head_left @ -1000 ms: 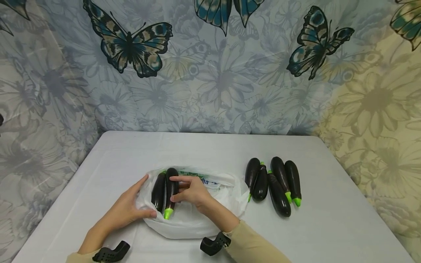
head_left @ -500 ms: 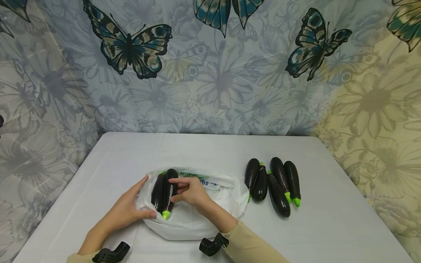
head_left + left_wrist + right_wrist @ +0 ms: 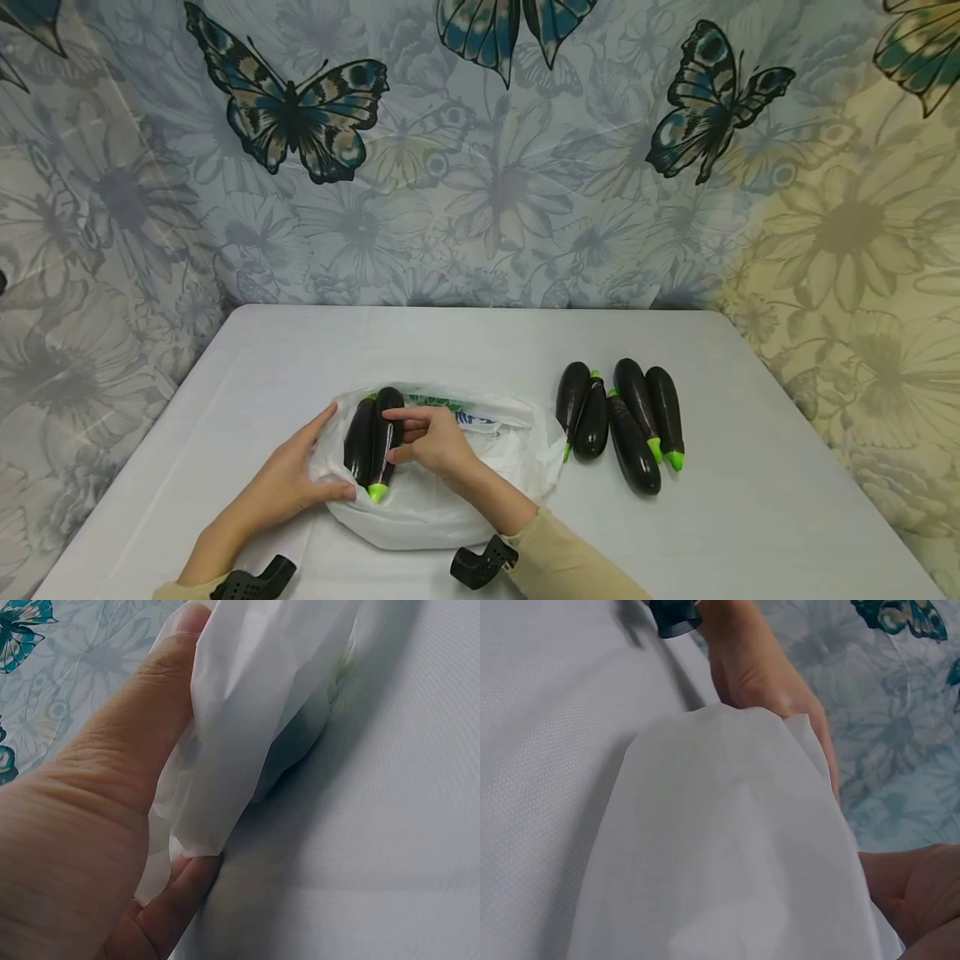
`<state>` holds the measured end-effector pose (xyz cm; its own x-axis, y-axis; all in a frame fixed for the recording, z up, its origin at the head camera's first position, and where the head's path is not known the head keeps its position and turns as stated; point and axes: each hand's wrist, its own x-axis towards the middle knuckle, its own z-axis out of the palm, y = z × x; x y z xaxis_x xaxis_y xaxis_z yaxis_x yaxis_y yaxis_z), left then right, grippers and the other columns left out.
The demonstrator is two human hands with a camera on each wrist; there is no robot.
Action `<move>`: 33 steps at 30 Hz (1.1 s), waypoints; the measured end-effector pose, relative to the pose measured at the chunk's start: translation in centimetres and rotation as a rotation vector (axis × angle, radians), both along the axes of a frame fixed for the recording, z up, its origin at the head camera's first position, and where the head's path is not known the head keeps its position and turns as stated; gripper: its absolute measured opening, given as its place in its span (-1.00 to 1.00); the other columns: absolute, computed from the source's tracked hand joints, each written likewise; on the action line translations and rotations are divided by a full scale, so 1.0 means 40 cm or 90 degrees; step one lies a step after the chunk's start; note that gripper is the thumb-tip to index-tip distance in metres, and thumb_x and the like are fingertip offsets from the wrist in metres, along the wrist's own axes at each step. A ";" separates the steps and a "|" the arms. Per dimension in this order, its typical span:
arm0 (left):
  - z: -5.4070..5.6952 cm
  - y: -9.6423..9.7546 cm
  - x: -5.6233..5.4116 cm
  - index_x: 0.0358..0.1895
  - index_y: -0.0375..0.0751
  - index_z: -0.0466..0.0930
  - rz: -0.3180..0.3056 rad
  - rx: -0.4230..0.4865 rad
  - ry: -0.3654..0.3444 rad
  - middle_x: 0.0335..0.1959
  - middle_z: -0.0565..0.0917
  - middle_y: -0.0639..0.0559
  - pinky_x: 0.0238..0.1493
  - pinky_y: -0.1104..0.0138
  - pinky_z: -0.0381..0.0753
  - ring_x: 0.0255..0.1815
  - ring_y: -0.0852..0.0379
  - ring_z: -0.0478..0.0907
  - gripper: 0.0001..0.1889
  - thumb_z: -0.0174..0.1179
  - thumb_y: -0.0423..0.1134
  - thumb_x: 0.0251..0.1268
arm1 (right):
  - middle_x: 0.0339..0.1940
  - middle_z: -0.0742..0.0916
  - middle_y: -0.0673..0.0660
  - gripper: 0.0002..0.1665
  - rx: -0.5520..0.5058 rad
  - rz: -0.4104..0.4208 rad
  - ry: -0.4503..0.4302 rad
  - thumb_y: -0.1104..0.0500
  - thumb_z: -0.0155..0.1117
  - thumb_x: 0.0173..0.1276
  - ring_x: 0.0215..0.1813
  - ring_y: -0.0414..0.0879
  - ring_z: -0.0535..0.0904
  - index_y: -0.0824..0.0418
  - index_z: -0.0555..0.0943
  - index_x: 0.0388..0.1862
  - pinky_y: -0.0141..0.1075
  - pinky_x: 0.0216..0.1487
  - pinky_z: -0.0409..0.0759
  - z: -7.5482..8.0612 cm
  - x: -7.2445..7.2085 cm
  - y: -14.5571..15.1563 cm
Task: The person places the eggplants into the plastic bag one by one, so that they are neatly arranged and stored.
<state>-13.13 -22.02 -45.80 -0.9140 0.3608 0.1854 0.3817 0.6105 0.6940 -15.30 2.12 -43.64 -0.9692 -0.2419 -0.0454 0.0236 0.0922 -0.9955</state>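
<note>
A white plastic bag (image 3: 442,521) lies with its mouth spread. Two dark eggplants lie side by side in its left part: one on the left (image 3: 360,442) and one on the right (image 3: 384,458), its green cap toward the person. My right hand (image 3: 438,446) holds the right eggplant, thumb and index finger on it. My left hand (image 3: 281,483) grips the bag's left edge. In the left wrist view, the thumb (image 3: 120,742) lies along the plastic (image 3: 232,727), with fingertips below. Bag plastic (image 3: 712,847) hides most of the right hand (image 3: 922,900) in the right wrist view.
Several more eggplants (image 3: 635,442) lie grouped on the white table (image 3: 750,517), right of the bag. A patterned butterfly cloth (image 3: 510,217) hangs behind the table's far edge. Black wrist mounts (image 3: 480,565) are worn on both arms.
The right eggplant's green cap has swung slightly left, closer to the other eggplant, with my right hand still on it. My left hand stays at the bag's edge.
</note>
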 end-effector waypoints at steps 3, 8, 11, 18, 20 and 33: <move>-0.001 0.001 0.001 0.55 -0.26 0.04 0.001 0.002 0.001 0.41 0.26 -0.40 0.24 -0.24 0.25 0.37 -0.39 0.22 0.23 0.60 0.06 -0.20 | -0.11 0.64 0.27 -0.31 -0.006 -0.009 -0.001 0.63 0.51 -0.20 -0.12 0.16 0.65 0.29 0.73 0.02 -0.33 -0.24 0.62 -0.002 0.002 -0.001; -0.003 0.003 0.001 0.55 -0.28 0.04 0.002 0.001 0.003 0.41 0.26 -0.41 0.23 -0.25 0.25 0.37 -0.40 0.22 0.23 0.60 0.07 -0.20 | -0.06 0.64 0.21 -0.30 -0.002 -0.015 -0.002 0.62 0.52 -0.20 -0.10 0.10 0.65 0.27 0.73 0.03 -0.31 -0.22 0.63 -0.001 0.005 -0.001; -0.003 0.004 0.000 0.55 -0.27 0.04 0.001 0.001 0.004 0.41 0.25 -0.40 0.23 -0.26 0.24 0.37 -0.40 0.22 0.23 0.59 0.07 -0.19 | -0.05 0.66 0.17 -0.31 0.020 -0.013 0.002 0.59 0.54 -0.18 -0.05 0.08 0.63 0.22 0.74 0.03 -0.27 -0.13 0.62 0.003 0.004 0.000; -0.005 0.002 -0.004 0.56 -0.20 0.04 0.002 0.005 0.008 0.43 0.25 -0.36 0.25 -0.24 0.23 0.38 -0.36 0.21 0.22 0.59 0.10 -0.18 | 0.09 0.66 0.02 -0.36 0.071 0.010 0.012 0.50 0.57 -0.10 0.04 0.04 0.57 0.11 0.76 0.02 -0.17 -0.01 0.58 0.010 0.000 0.000; -0.005 0.000 -0.004 0.56 -0.18 0.04 0.002 0.006 0.011 0.43 0.25 -0.35 0.25 -0.24 0.23 0.38 -0.36 0.21 0.22 0.59 0.10 -0.19 | 0.10 0.66 0.00 -0.37 0.086 0.016 0.015 0.47 0.58 -0.08 0.05 0.03 0.56 0.09 0.76 0.03 -0.20 -0.01 0.57 0.009 0.000 -0.001; -0.007 0.000 -0.005 0.56 -0.17 0.05 -0.003 0.009 0.020 0.43 0.26 -0.34 0.24 -0.24 0.25 0.37 -0.35 0.23 0.22 0.60 0.09 -0.20 | 0.09 0.66 0.01 -0.36 0.101 0.026 0.031 0.44 0.59 -0.05 0.00 -0.02 0.54 0.07 0.74 0.07 -0.33 -0.15 0.53 0.000 0.000 0.000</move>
